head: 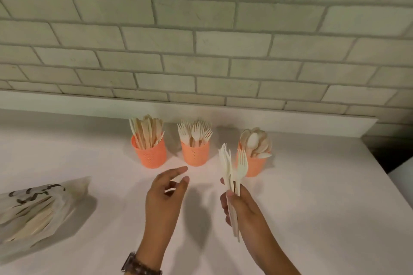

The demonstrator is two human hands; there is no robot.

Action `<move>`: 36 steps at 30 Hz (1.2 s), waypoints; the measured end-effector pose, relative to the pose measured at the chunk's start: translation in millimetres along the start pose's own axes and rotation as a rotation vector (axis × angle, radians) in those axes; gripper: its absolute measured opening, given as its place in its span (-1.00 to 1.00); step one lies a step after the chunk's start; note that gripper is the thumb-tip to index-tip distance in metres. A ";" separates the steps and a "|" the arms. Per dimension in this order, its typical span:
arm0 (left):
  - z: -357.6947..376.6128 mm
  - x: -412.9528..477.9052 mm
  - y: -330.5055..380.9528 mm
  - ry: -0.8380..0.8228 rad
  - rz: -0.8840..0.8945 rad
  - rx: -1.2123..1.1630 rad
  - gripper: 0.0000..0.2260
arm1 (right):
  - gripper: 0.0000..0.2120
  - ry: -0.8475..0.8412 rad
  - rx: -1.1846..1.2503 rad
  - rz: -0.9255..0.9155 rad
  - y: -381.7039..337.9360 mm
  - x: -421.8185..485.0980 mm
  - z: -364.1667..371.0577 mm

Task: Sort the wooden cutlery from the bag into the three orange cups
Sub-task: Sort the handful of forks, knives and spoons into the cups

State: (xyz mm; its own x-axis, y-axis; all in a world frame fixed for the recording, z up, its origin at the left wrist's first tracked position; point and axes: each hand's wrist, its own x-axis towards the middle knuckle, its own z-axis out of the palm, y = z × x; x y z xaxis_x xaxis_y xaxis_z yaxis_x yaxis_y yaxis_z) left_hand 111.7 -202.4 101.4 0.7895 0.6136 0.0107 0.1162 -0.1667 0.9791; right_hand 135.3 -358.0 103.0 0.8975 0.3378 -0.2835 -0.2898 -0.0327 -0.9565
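**Desk:** What stands on the white counter (312, 207)?

**Photographer:** Three orange cups in a row before a brick-tile wall (201, 51); the left cup (152, 156) holds knives (146, 131), the middle cup (195, 155) forks (196, 134), the right cup (256, 166) spoons (256, 140); a bag (38, 210) of wooden cutlery lies far left.

**Desk:** And the hands?

**Photographer:** The right hand (240, 205) grips a bundle of wooden forks (232, 169), tines up, near the right cup; the left hand (166, 194) hovers alongside, fingers loose, holding nothing; a wristband (138, 263) circles that wrist.

On the counter (312, 196), before the wall (201, 40), stand the left cup (150, 156) with knives (146, 130), the middle cup (195, 155) with forks (194, 133), and the right cup (257, 166) with spoons (256, 142). The bag (38, 210) lies front left, well apart.
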 end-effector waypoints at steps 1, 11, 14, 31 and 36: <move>4.0 -10.0 2.1 -0.037 -0.022 -0.024 -0.82 | -0.81 -0.012 -0.014 -0.017 -0.9 -1.5 0.5; 23.6 -47.2 17.1 -0.202 -0.142 -0.150 -0.86 | -0.76 -0.104 0.104 -0.029 -4.9 -11.7 2.1; 19.9 -46.0 17.5 -0.157 -0.144 -0.146 -0.95 | -0.75 -0.164 0.113 -0.048 -7.7 -14.6 1.5; 9.9 -32.7 18.7 -0.363 -0.257 -0.177 -0.91 | -0.77 -0.189 -0.132 -0.086 -2.4 -20.5 10.5; 8.3 -28.7 20.6 -0.483 -0.255 -0.216 -0.90 | -0.75 -0.108 -0.037 -0.072 -5.3 -19.1 9.2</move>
State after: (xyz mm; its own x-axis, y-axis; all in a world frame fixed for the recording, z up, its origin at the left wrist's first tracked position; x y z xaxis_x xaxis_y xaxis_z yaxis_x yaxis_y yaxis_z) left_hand 96.4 -229.8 119.6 0.9436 0.1842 -0.2751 0.2535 0.1324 0.9582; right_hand 116.7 -355.6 114.2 0.8739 0.4399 -0.2068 -0.2117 -0.0384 -0.9766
